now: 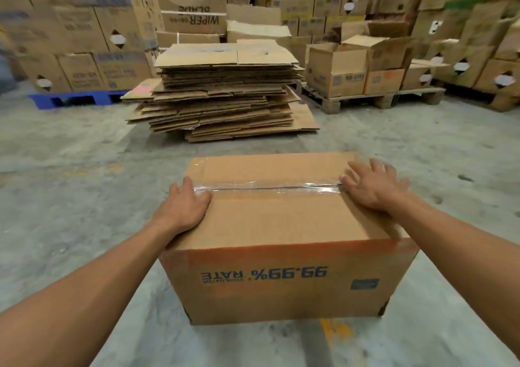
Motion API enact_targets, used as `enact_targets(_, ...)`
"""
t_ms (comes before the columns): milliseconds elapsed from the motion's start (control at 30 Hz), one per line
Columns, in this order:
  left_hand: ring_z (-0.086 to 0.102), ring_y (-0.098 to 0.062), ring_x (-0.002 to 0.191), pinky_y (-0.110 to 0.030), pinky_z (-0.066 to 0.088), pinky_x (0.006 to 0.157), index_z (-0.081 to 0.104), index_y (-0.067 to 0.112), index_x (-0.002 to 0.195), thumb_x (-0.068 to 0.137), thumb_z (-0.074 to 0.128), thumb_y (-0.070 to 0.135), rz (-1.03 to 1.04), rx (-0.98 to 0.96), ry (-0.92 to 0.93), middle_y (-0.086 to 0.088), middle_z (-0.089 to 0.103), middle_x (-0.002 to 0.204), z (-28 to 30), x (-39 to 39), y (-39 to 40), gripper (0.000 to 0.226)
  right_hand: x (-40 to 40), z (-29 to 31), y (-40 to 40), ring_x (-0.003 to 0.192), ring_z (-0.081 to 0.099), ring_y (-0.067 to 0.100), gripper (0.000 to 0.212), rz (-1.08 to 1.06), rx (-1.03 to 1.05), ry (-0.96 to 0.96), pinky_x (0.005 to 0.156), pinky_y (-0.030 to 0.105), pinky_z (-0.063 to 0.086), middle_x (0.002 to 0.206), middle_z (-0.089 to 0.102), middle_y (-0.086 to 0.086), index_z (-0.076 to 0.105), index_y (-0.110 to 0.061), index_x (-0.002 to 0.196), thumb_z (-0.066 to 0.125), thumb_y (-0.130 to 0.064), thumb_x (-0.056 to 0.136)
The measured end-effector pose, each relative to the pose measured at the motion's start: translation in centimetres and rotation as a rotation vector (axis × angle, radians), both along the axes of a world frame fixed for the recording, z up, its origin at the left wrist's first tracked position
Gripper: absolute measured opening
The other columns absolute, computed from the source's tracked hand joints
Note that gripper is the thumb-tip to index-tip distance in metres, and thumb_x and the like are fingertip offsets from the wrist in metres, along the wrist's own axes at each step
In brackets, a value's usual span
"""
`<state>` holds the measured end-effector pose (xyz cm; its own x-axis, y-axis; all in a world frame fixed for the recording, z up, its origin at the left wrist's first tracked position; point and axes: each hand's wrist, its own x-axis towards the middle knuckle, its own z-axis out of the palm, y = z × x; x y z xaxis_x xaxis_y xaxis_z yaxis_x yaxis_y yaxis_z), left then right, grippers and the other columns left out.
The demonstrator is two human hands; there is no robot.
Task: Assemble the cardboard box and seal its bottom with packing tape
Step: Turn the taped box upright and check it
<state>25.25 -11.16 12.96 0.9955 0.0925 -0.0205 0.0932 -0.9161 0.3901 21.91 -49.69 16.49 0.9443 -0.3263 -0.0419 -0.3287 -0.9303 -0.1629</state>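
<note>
A brown cardboard box [281, 268] stands upside down on the concrete floor, its print "99.99% RATE" inverted on the near side. A strip of clear packing tape [273, 188] runs along the centre seam of the closed flaps on top. My left hand [183, 209] lies flat on the left end of the tape, at the box's left edge. My right hand [374, 184] lies flat with fingers spread on the right end of the tape. Neither hand holds anything. No tape roll is in view.
A tall stack of flattened cardboard boxes [225, 91] lies on the floor just beyond the box. Wooden pallets [374, 99] with filled cartons stand at the right, a blue pallet [73, 99] with cartons at the left. Carton stacks [309, 6] line the back.
</note>
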Motion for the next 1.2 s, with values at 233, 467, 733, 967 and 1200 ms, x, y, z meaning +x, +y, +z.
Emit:
enact_targets(233,0.052,-0.042,0.121,-0.051,0.043,0.100,0.018,0.024,0.150,0.087,0.027,0.072,0.048,0.001,0.033,-0.024,0.047,0.141,0.5,-1.0,0.1,0.079,1.2,-0.4,-2.8,0.144,0.030,0.034,0.084,0.030,0.456,0.037,0.117,0.046,0.024,0.162,0.025,0.008,0.020,-0.029,0.157,0.048,-0.069,0.087)
enact_targets(467,0.053,-0.039,0.120,-0.042,0.043,0.094,0.041,0.008,0.136,0.095,0.039,0.055,0.128,0.015,0.029,-0.021,0.054,0.137,1.8,-4.3,4.8,0.062,2.1,1.0,2.2,0.142,0.032,0.035,0.080,0.137,0.528,0.036,0.114,0.045,0.029,0.161,0.028,0.010,0.026,-0.026,0.155,0.057,-0.059,0.089)
enact_targets(733,0.049,-0.039,0.125,-0.046,0.041,0.099,0.031,0.018,0.148,0.093,0.050,0.049,0.282,-0.131,-0.344,-0.017,0.051,0.142,5.6,-7.7,10.1,0.066,2.8,3.3,9.0,0.138,0.039,0.035,0.083,0.297,0.508,-0.296,0.109,0.048,0.035,0.158,0.036,0.006,0.024,-0.034,0.155,0.055,-0.067,0.085)
enact_targets(967,0.031,-0.027,0.143,-0.049,0.031,0.114,-0.012,0.033,0.154,0.086,0.069,0.039,0.253,-0.423,-0.401,-0.007,0.024,0.160,-0.7,-9.6,10.8,0.105,0.6,-1.7,10.1,0.140,0.036,0.033,0.099,0.456,0.674,-0.398,0.108,0.052,0.036,0.162,0.023,0.005,-0.005,-0.047,0.153,0.068,-0.042,0.087)
enact_targets(1200,0.028,-0.020,0.145,-0.049,0.033,0.114,-0.014,0.040,0.152,0.083,0.063,0.058,0.170,-0.468,-0.253,0.005,0.015,0.163,-5.4,-11.4,12.0,0.105,-1.6,-5.9,8.1,0.144,0.031,0.035,0.095,0.414,0.716,-0.349,0.107,0.059,0.036,0.165,0.014,0.000,-0.014,-0.057,0.148,0.057,-0.057,0.084)
